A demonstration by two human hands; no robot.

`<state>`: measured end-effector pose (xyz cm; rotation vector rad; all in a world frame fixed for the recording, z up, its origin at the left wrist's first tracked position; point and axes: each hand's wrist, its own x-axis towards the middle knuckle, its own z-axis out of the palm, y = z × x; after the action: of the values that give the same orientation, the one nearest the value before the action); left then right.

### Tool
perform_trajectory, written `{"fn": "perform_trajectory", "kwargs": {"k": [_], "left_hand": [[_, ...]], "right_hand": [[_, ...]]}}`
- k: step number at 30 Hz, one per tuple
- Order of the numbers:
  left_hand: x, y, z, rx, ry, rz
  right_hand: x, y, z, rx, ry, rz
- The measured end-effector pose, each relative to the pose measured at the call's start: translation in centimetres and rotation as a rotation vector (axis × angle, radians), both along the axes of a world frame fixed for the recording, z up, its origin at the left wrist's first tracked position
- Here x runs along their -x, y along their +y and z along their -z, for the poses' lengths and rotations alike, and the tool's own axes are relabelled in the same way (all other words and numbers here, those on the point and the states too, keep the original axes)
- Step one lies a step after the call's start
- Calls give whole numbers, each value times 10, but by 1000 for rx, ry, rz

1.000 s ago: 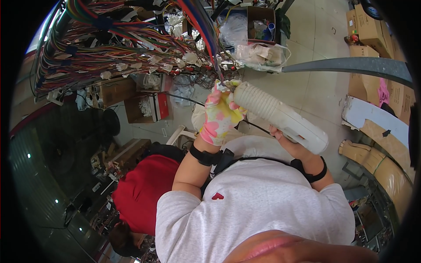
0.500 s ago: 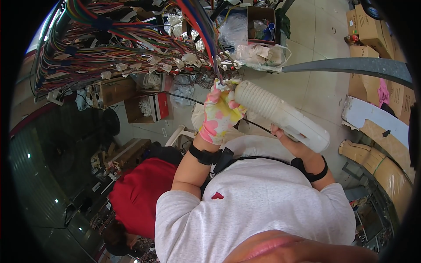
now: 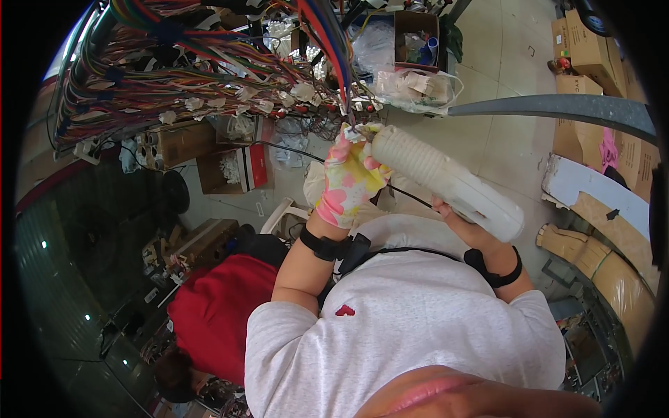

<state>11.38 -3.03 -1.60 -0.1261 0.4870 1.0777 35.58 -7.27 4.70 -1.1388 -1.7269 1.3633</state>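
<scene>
Two held items, both near upper centre of frame. Right hand [image 3: 451,217], bare, curls its fingers round a white ribbed tool [image 3: 449,180]; palm is hidden behind the body. Left hand [image 3: 350,180], in a pink-and-yellow glove [image 3: 339,202], closes on the lower end of a multicoloured wire bundle [image 3: 331,45], just beside the tool's ribbed end. Black cord [image 3: 411,197] passes behind the glove. Farther off: wire harness [image 3: 188,90], upper left; red-topped person [image 3: 216,313], lower left; cardboard boxes [image 3: 591,52], upper right.

Wires [image 3: 209,83] fill the upper left, a heat gun [image 3: 449,182] the centre, right of the left hand [image 3: 347,180]; cartons [image 3: 592,56] stand upper right.
</scene>
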Motion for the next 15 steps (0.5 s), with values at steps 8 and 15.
{"fn": "perform_trajectory", "kwargs": {"k": [8,15], "left_hand": [[0,2,-4,-54,114,25],[-2,2,-4,-18,124,-26]], "right_hand": [[1,-2,-1,62,28,19],[1,-2,3,11,0,63]]}}
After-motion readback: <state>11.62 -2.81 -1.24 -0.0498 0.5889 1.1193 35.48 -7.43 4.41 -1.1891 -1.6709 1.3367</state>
